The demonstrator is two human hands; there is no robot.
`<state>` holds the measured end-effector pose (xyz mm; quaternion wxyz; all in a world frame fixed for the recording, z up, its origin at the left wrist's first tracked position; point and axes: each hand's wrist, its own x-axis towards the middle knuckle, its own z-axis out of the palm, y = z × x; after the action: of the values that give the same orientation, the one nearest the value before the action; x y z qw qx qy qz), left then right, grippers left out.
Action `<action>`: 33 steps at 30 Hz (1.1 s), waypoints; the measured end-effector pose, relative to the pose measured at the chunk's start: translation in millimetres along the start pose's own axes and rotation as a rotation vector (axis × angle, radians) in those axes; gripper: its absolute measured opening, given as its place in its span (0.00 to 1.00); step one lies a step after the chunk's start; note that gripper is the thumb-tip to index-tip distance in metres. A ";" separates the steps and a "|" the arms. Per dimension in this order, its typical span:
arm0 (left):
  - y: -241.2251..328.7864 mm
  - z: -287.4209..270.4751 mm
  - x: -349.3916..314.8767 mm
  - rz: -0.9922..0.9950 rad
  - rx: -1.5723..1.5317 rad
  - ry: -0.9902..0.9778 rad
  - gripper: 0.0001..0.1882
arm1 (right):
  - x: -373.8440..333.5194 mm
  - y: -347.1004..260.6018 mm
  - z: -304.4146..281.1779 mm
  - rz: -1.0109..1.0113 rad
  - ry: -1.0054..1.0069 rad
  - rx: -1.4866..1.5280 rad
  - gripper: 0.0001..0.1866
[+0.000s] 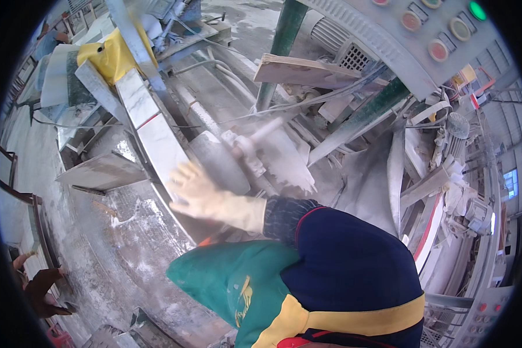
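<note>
My right hand (206,194), in a cream work glove, reaches leftward from a navy sleeve (354,261) with a dark striped cuff. Its fingers are spread over the near part of a long white stone strip (165,142); slight blur hides whether they press on it. The strip has grey veins and lies along a narrow machine bed. A thin red line (149,121) crosses it, and its far end runs up to a yellow cover (113,55). Just right of the hand stands a grey rounded plate (217,162). My left hand is out of view.
A control panel (417,35) with a lit green button hangs at upper right. Green posts (281,52), a loose board (307,72) and cables surround the dusty machine. A thin slab (104,171) stands out at left. People are partly visible at the left edge.
</note>
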<state>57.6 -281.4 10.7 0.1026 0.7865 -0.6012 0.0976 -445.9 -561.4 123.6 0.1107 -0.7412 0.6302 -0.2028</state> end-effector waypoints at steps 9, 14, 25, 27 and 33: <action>-21.2 -6.9 -66.8 -0.149 0.003 -0.084 0.15 | 35.8 -23.8 18.6 0.268 -0.047 -0.219 0.41; -35.1 -11.8 -106.2 -0.230 0.034 -0.170 0.15 | 51.2 -15.9 25.1 0.222 0.011 -0.210 0.35; -44.7 -1.3 -116.1 0.126 0.080 0.270 0.14 | 103.3 18.0 39.0 0.179 0.176 -0.202 0.29; -39.6 -6.7 -114.1 0.088 0.081 0.230 0.14 | 101.1 15.2 34.0 0.188 0.129 -0.203 0.31; -34.0 -10.2 -110.1 0.033 0.101 0.159 0.14 | 50.2 -4.1 11.0 0.186 -0.012 -0.160 0.38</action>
<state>61.6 -167.9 -11.6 0.1086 0.7704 -0.5984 0.1914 -431.3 -610.8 123.6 0.0733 -0.6874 0.7097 -0.1361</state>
